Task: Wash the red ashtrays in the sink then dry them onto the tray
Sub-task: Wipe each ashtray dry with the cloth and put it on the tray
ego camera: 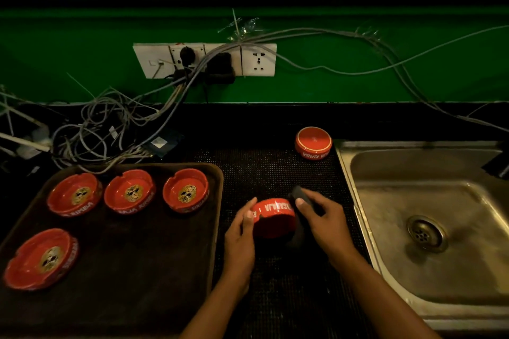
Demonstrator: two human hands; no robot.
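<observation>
A red ashtray [272,217] with white lettering is held over the black mat [278,173] between the tray and the sink. My left hand [241,234] grips its left side. My right hand [322,220] holds a dark cloth [300,195] against its right side. Several red ashtrays lie face up on the dark tray [154,270], among them one at the front left [41,259] and one at the back right [185,190]. Another ashtray [313,142] sits upside down on the mat near the sink's back left corner. The steel sink [429,217] is at the right.
A tangle of grey cables [110,129] lies on the counter behind the tray, running up to wall sockets [205,59] on the green wall. The sink drain [425,232] is uncovered. A dark object [498,165] pokes in at the sink's right edge.
</observation>
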